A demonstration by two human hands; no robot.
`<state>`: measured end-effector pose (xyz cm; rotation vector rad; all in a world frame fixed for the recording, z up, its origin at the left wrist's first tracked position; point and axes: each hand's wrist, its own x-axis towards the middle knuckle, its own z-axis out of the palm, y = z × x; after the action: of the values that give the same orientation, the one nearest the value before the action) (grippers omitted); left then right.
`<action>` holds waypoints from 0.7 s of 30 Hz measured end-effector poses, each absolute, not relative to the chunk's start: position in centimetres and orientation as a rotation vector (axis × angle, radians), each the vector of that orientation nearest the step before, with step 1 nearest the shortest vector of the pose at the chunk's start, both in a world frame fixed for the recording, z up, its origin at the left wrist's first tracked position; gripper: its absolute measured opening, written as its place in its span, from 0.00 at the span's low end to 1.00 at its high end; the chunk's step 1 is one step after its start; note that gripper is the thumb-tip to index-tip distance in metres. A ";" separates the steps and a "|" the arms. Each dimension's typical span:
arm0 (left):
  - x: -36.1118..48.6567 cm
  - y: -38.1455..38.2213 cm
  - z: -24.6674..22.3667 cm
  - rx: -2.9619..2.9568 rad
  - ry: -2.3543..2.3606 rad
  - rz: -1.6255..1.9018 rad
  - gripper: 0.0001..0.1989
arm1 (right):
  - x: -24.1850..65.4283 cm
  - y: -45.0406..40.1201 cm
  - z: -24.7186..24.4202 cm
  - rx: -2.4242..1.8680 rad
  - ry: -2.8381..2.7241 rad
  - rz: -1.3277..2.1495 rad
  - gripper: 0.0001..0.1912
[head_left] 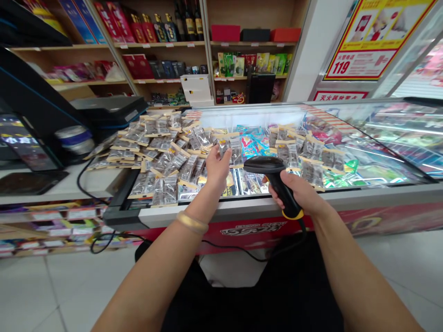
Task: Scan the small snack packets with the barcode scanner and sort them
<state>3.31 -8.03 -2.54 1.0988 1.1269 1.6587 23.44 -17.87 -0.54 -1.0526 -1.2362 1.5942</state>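
Note:
My right hand [299, 191] is wrapped round the handle of a black barcode scanner [265, 164] with a yellow ring at its base. The scanner's head points left, above the glass-topped freezer [249, 201]. My left hand [218, 165], with a gold bangle on the wrist, has thumb and fingers apart at the near edge of a clear packet [232, 144] with a tan strip. Whether the fingers touch it is unclear. A big heap of similar packets [166, 152] lies to the left, and a smaller group [294, 150] lies to the right, beyond the scanner.
The scanner's black cable [238, 249] hangs in front of the freezer and runs left to the counter [79, 182]. A monitor [26, 143] stands at the left. Stocked shelves [162, 44] rise behind the freezer.

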 end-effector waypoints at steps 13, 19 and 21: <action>3.5 -8.6 -1.9 1.004 1.035 1.657 0.12 | 23.4 -18.0 -0.7 -1.042 -1.228 1.580 0.39; 3.2 -8.3 -2.4 0.994 1.071 1.633 0.14 | 23.1 -17.9 -1.2 -0.949 -1.207 1.567 0.36; 3.3 -8.2 -2.5 1.006 1.107 1.609 0.15 | 23.3 -18.1 -1.4 -0.888 -1.170 1.522 0.35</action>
<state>3.34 -8.21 -2.48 1.0064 1.1072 1.6092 23.28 -18.12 -1.40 -0.8879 -1.1697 1.5221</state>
